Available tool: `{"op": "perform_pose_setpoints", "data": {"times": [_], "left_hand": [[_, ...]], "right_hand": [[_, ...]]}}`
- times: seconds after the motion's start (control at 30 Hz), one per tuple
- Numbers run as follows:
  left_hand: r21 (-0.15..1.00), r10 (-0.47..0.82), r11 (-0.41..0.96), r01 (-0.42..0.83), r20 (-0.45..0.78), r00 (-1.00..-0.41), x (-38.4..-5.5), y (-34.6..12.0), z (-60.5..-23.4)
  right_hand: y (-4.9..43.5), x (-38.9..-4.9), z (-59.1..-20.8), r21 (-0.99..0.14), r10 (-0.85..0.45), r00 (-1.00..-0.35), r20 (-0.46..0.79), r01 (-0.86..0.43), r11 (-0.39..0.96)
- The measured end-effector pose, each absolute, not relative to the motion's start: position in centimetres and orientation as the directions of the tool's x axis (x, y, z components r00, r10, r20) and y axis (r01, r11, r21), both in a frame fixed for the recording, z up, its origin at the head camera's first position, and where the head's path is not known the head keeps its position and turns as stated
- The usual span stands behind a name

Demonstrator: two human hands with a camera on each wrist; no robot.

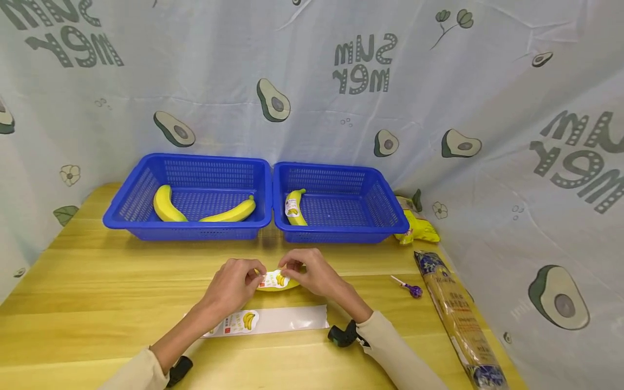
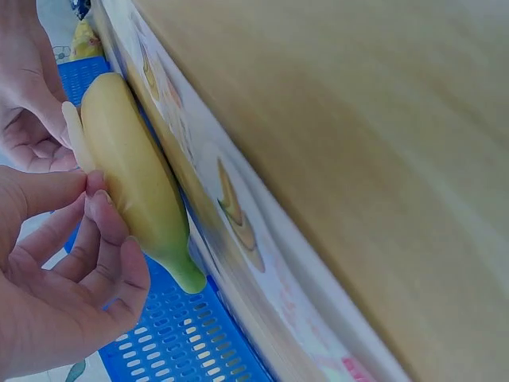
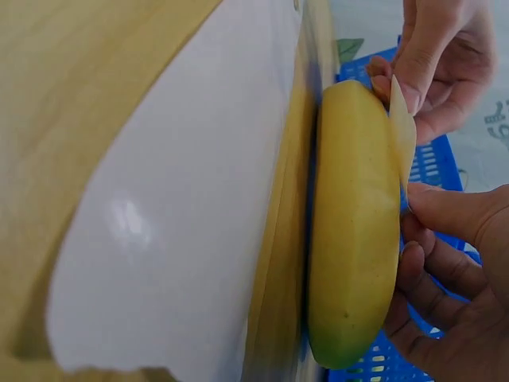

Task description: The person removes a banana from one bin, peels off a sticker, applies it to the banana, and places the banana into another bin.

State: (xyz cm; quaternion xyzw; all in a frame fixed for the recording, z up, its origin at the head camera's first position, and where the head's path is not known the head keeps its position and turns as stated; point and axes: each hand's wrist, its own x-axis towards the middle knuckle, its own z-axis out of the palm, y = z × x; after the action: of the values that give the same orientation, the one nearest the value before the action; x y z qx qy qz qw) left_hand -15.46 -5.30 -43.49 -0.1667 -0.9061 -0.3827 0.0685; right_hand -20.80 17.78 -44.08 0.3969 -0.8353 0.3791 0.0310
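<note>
A white sticker with a banana picture [image 1: 274, 279] is held just over a yellow banana [image 1: 279, 288] lying on the table. My left hand [image 1: 233, 283] pinches the sticker's left end between thumb and forefinger. At the opposite end, my right hand [image 1: 314, 273] pinches it the same way. From the right wrist, the sticker [image 3: 403, 135] shows edge-on along the banana's top side, slightly bent. Other fingers of both hands rest against or near the banana [image 2: 131, 167]. In front lies a glossy backing strip [image 1: 292, 319] bearing more such stickers, partly behind my left forearm.
Behind stand two blue baskets: the left one [image 1: 187, 232] holds two plain bananas, the right one [image 1: 341, 236] a banana with a sticker [image 1: 292, 208]. To the right lie a lollipop [image 1: 414, 291], a long noodle-like packet [image 1: 455, 314] and a yellow package [image 1: 419, 230]. A printed curtain hangs behind.
</note>
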Motion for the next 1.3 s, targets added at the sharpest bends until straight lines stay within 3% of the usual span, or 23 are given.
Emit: {"op": "perform_pose_setpoints", "data": {"times": [0.83,1.3], "left_hand": [[0.608,0.276,0.722,0.332,0.186,-0.943,-15.6,-5.0,-42.8],[0.577,0.298,0.738,0.349,0.186,-0.936,-16.0,-5.0,-42.8]], "right_hand": [[18.4,-20.6,-43.7,-0.465,-0.740,-0.594,0.315,-0.776,0.425],[18.7,-20.5,-43.7,-0.436,-0.732,-0.622,0.278,-0.761,0.481]]}}
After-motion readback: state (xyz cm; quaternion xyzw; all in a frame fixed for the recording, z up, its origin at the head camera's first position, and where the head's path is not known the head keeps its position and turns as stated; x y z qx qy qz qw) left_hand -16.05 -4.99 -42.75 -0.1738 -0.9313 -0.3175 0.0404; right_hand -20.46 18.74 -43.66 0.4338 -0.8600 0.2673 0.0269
